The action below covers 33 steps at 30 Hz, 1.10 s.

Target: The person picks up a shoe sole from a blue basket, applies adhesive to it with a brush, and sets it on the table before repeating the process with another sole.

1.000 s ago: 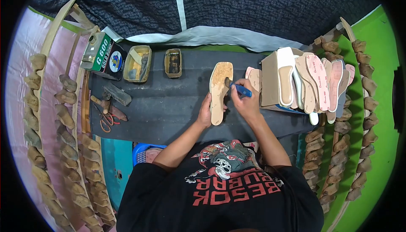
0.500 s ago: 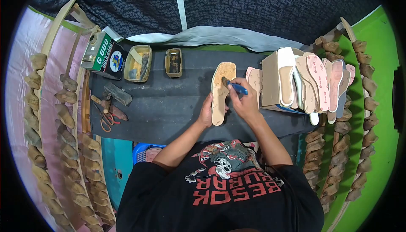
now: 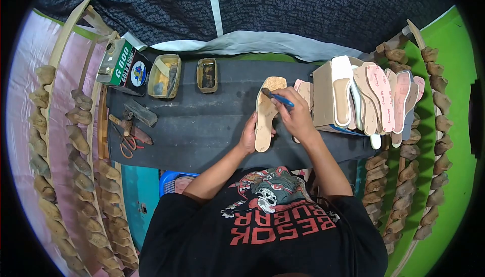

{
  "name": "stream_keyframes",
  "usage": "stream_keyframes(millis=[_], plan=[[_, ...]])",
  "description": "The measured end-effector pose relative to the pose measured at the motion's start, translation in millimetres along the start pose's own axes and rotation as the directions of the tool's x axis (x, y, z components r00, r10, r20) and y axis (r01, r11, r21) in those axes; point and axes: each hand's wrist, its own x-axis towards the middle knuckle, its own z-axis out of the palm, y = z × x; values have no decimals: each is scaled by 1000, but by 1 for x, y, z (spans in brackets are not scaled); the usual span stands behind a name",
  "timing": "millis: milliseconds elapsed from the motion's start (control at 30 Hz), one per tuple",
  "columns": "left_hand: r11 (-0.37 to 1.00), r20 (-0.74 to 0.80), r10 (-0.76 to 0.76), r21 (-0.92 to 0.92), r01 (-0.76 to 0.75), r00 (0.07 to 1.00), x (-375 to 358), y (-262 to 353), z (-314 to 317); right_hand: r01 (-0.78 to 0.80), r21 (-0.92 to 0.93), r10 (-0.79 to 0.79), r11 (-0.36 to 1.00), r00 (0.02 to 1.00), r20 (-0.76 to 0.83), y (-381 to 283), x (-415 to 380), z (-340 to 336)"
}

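A beige insole [image 3: 264,120] with a brownish, wet-looking wide end is held over the dark table by my left hand [image 3: 249,134], its fingers wrapped around the lower part from behind. My right hand [image 3: 297,112] is closed on a blue-handled brush [image 3: 282,99]. The dark tip of the brush touches the insole near the left edge of its wide end. Just right of the insole, another pinkish insole [image 3: 304,92] lies partly behind my right hand.
At the left stand a G 600 can [image 3: 123,65], a yellowish tub [image 3: 164,76] and a smaller tub [image 3: 207,76] with dark contents. Scissors [image 3: 129,145] and a hammer [image 3: 123,122] lie below. A box [image 3: 323,95] with many insoles stands right. Shoe lasts hang at both sides.
The insole has shifted slightly right and down. The brush tip has moved left across its wide end, and my right hand has moved a little with it.
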Motion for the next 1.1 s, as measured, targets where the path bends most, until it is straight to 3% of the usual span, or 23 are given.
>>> stream_keyframes(millis=[133, 167, 267, 433, 567, 733, 1100], plan=[[973, 35, -28, -229, 36, 999, 6, -3, -12, 64, 45, -71, 997, 983, 168, -5, -10, 4], [958, -51, -44, -285, 28, 998, 8, -3, -13, 43, 46, -53, 998, 969, 242, -6, -15, 6], [973, -30, 35, -228, -41, 999, 3, 13, -9, 7, 50, -21, 999, 957, 290, -8, -15, 7], [987, 72, 8, -159, 4, 997, 2, 8, -13, 80, -69, -71, 994, 990, 124, -1, 5, 1], [987, 89, 18, -162, -4, 996, 0, 0, -9, 88, -44, -81, 995, 987, 138, 0, 6, 4], [968, -21, 68, -239, -71, 997, -1, 3, -8, 52, 9, -52, 999, 967, 251, -6, -11, 18], [980, -89, 69, -178, -84, 994, -20, 18, -47, 13, 51, -23, 999, 983, 180, 0, 39, 68]])
